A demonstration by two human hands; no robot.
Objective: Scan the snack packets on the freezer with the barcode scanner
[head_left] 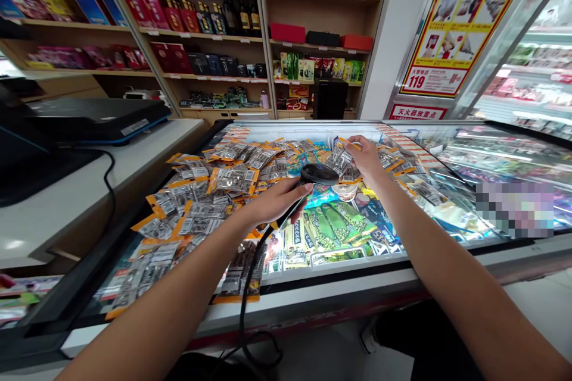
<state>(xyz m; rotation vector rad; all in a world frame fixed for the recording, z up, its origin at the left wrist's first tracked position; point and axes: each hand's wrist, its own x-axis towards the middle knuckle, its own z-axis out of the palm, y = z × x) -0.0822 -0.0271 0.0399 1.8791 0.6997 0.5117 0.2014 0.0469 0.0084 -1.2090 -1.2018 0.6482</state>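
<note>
The scanner (318, 174) in the left hand (277, 199) is glossy black, and its cable (243, 309) black too. The packet (339, 161) in the right hand (364, 158) is silver-grey with dark speckled print and an orange edge; the heap of packets (210, 190) at nine o'clock of the scanner shows the same colours. At five o'clock lie bright green bags (339, 223) patterned with pea pods. The desk (67, 202) is white. The poster (460, 18) at one o'clock is red and yellow.

Snack pkts (223, 181) cover freezer glass (451, 208) left & mid; rt side open
</note>
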